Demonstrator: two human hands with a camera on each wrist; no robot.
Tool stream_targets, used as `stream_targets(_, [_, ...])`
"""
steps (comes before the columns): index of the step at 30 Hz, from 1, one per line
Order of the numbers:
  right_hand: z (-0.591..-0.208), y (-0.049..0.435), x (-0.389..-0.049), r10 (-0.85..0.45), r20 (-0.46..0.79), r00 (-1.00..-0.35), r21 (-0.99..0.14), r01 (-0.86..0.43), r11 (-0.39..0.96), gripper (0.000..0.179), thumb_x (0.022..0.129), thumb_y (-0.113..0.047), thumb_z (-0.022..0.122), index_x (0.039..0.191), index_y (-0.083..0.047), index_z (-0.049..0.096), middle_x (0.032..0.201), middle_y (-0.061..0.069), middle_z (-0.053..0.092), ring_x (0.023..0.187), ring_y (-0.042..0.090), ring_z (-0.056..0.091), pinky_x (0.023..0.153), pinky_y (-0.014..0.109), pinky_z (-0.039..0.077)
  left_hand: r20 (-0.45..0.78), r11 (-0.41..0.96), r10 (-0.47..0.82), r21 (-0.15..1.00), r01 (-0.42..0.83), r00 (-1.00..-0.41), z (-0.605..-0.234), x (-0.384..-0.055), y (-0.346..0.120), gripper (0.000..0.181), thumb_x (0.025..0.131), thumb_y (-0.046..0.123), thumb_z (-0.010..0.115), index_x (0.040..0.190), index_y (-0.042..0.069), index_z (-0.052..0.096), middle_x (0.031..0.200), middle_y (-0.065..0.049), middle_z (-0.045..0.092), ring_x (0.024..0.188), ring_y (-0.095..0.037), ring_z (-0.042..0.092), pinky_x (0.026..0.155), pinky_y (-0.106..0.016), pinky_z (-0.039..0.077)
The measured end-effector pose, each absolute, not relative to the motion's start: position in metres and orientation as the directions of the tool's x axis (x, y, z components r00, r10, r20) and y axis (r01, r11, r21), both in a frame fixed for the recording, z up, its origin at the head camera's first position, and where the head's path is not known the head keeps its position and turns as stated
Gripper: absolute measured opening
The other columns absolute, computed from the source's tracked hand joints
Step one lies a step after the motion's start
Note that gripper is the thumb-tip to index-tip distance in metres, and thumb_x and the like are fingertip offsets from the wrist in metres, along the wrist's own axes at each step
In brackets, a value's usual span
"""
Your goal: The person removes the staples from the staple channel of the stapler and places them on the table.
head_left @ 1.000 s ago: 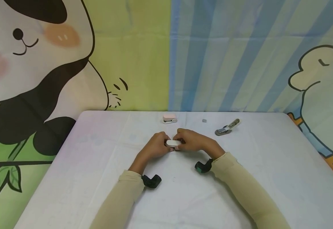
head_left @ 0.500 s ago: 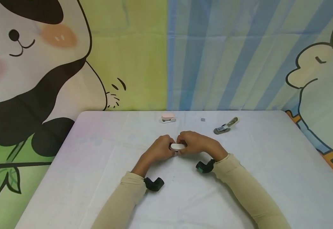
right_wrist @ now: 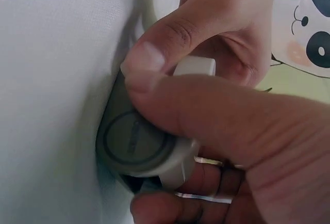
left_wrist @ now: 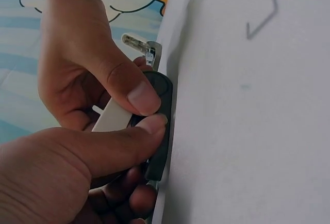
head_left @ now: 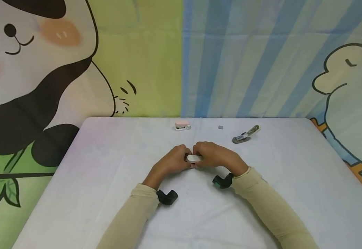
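Both hands grip a small white and dark-grey stapler (head_left: 194,158) just above or on the white tabletop. My left hand (head_left: 176,159) holds its left end and my right hand (head_left: 213,157) its right end. In the left wrist view the two thumbs press on the stapler's dark-grey part (left_wrist: 162,136), their tips almost meeting. The right wrist view shows a round grey end (right_wrist: 136,141) with unreadable lettering, and a pale part (right_wrist: 196,66) between the fingers. Fingers cover much of the stapler, so its inside is hidden.
Toward the back of the table (head_left: 112,200) stands a pink and white stapler (head_left: 183,125). A small grey block, perhaps staples (head_left: 220,127), lies to its right. Farther right is a grey stapler (head_left: 244,135) with its top swung up. Patterned cloth hangs behind the table.
Over the first half second both hands shifted slightly right and nearer the body with the stapler, and the left closed in on the right. Since then they have barely moved.
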State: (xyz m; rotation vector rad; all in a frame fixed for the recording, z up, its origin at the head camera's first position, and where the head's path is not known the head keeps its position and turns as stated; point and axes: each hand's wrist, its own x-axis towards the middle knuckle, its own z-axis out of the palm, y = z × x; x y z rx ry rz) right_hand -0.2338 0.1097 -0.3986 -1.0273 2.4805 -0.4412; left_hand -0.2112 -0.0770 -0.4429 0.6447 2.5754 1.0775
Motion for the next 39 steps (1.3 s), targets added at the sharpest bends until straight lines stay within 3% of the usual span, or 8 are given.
stream_targets(9, [-0.392,0.114,-0.236,-0.772,-0.233,-0.591,-0.472,-0.625,0.622,0.021,0.09,-0.016,0.071,0.086,-0.013,0.051,0.08,0.0,0.05,0.07,0.014,0.044,0.063,0.029,0.037,-0.094,0.617,0.492,0.739,0.27,-0.866,-0.441,-0.213,-0.08,0.019,0.08,0.016,0.082,0.086,0.008,0.065,0.084,-0.002,0.058,0.071,-0.015,0.05,0.065,-0.028,0.043])
stream_targets(21, [-0.385,0.115,-0.243,-0.761,-0.253,-0.598,-0.527,-0.574,0.627,0.021,0.083,-0.016,0.075,0.083,-0.012,0.054,0.075,-0.002,0.055,0.065,0.012,0.048,0.059,0.028,0.041,-0.111,0.629,0.496,0.73,0.268,-0.861,-0.442,-0.214,-0.08,0.02,0.081,0.015,0.081,0.091,0.006,0.066,0.089,-0.001,0.057,0.08,-0.015,0.053,0.074,-0.031,0.045])
stream_targets(29, [-0.37,0.131,-0.236,-0.641,-0.368,-0.674,-0.389,-0.515,0.764,0.015,0.084,-0.018,0.076,0.084,-0.015,0.061,0.079,-0.003,0.057,0.067,0.015,0.05,0.06,0.031,0.042,-0.145,0.636,0.507,0.728,0.256,-0.849,-0.441,-0.214,-0.073,0.02,0.081,0.017,0.081,0.091,0.007,0.067,0.088,-0.001,0.056,0.078,-0.016,0.051,0.071,-0.031,0.042])
stream_targets(39, [-0.37,0.138,-0.238,-0.613,-0.412,-0.675,-0.416,-0.459,0.785,0.012,0.085,-0.017,0.076,0.085,-0.013,0.065,0.08,-0.002,0.059,0.067,0.015,0.05,0.061,0.031,0.043,-0.161,0.665,0.484,0.707,0.242,-0.86,-0.442,-0.214,-0.074,0.021,0.081,0.019,0.081,0.091,0.008,0.066,0.088,-0.001,0.055,0.079,-0.017,0.05,0.071,-0.031,0.041])
